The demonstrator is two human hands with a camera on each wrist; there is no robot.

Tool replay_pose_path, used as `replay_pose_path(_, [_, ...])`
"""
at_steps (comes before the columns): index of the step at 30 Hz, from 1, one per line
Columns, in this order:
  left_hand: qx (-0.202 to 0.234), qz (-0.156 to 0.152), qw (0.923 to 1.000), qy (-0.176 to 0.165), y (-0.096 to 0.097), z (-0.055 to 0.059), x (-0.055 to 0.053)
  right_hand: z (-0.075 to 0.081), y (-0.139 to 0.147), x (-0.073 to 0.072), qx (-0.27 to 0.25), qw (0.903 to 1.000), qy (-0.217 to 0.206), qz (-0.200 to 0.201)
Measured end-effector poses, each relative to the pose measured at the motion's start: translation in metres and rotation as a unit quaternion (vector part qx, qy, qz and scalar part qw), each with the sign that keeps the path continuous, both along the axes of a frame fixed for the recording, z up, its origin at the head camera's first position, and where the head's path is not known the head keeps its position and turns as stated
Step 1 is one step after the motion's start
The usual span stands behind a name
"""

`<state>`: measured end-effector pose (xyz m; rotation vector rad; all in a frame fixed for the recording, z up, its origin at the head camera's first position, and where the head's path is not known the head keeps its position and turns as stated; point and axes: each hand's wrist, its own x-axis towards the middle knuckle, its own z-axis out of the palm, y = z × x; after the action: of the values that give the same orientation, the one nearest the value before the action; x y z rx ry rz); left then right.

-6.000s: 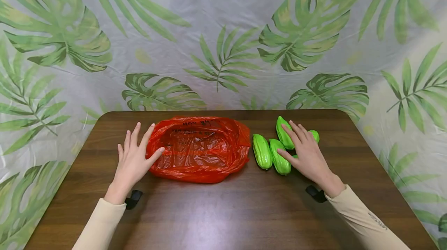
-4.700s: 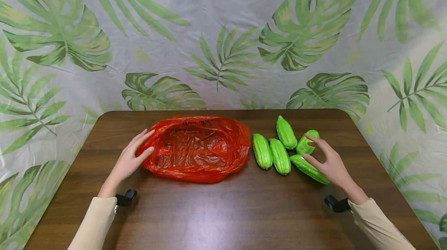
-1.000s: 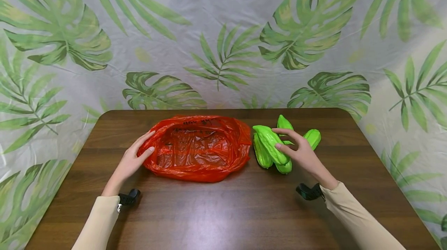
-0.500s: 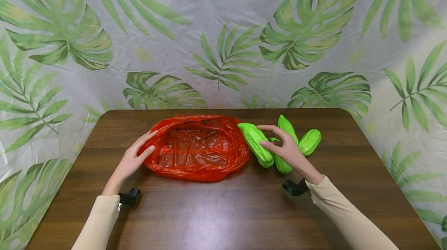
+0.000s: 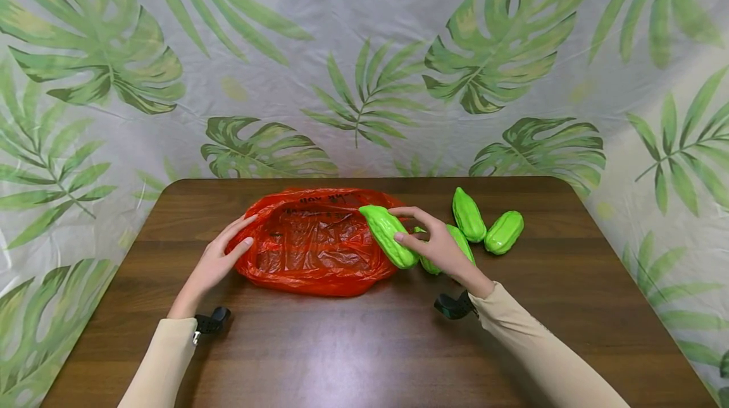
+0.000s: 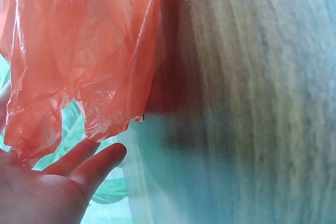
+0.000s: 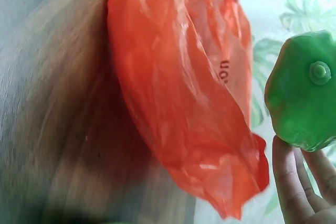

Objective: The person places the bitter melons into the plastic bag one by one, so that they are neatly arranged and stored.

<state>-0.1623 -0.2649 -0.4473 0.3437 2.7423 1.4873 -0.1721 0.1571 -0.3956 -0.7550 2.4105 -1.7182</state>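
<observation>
A red plastic bag (image 5: pixel 319 284) lies with its mouth spread wide on the table. At its left end my left hand (image 5: pixel 219 256) rests against the rim, fingers nearly straight and thumb spread; in the left wrist view the red film hangs loose beside the fingers. My right hand (image 5: pixel 441 247) grips a green bitter melon (image 5: pixel 390 237) between thumb and fingers, tilted over the bag's right rim. In the right wrist view the held melon's stem end (image 7: pixel 319 72) faces the camera. Beneath the right hand, two more bitter melons (image 5: pixel 460 240) are partly hidden.
Farther right on the wooden table (image 5: pixel 342 351) lie another bitter melon (image 5: pixel 469 215) and one beside it (image 5: pixel 504 232). A leaf-patterned cloth (image 5: pixel 376 66) hangs behind the table's back edge. Black camera straps (image 5: pixel 455 305) sit at both wrists.
Since earlier, my right hand has picked up the front right bitter melon and carried it left, from above the other melons to the bag's right rim. My left hand stays at the bag.
</observation>
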Motion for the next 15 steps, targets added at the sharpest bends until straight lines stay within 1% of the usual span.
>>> replay_pose_path(6, [-0.006,-0.001,0.9999,0.008,0.0,-0.001,-0.001,0.018,-0.022,0.01,0.007,0.9999,-0.002,0.009])
replay_pose_path(10, [-0.005,-0.002,0.9999,0.015,0.002,0.001,0.0,0.02,-0.032,0.011,0.003,0.9998,-0.012,0.014])
replay_pose_path(14, [-0.003,-0.004,0.9998,0.018,0.003,0.001,0.001,0.018,-0.041,0.01,0.004,0.9998,-0.014,0.014])
replay_pose_path(15, [-0.004,-0.004,0.9998,0.019,0.003,0.001,0.001,0.013,-0.042,0.007,0.005,0.9999,-0.011,0.012])
